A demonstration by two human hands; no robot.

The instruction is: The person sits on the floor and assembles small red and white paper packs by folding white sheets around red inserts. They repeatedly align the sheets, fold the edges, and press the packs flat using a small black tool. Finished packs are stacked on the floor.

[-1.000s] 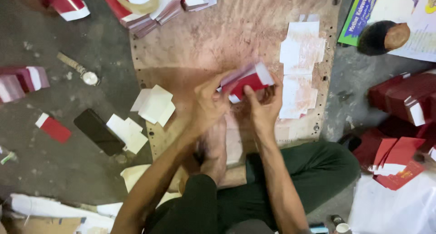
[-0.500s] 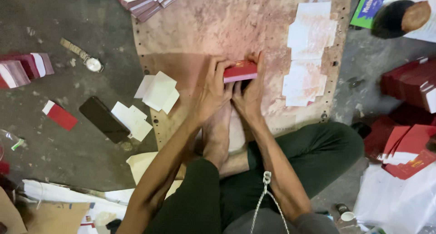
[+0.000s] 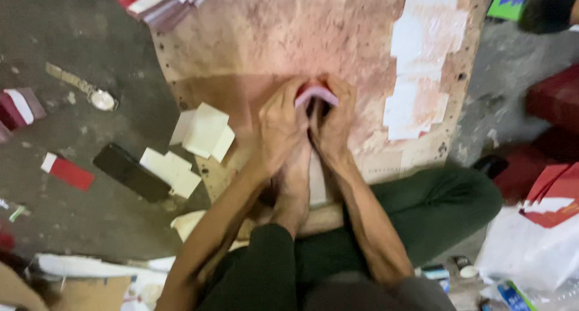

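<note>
Both hands are closed tight on a small red and white folded card piece (image 3: 316,94). The left hand (image 3: 281,127) and right hand (image 3: 333,121) press it down on the stained pink wooden board (image 3: 271,33). Fingers hide most of it. A foot (image 3: 294,187) lies just below the hands. White paper squares (image 3: 203,130) sit near the board's left edge, white paper strips (image 3: 419,63) on its right side.

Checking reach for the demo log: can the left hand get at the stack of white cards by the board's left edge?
Probably yes. The left hand is pressing the red piece with the right hand, but the white cards lie just to its left with nothing between.
</note>
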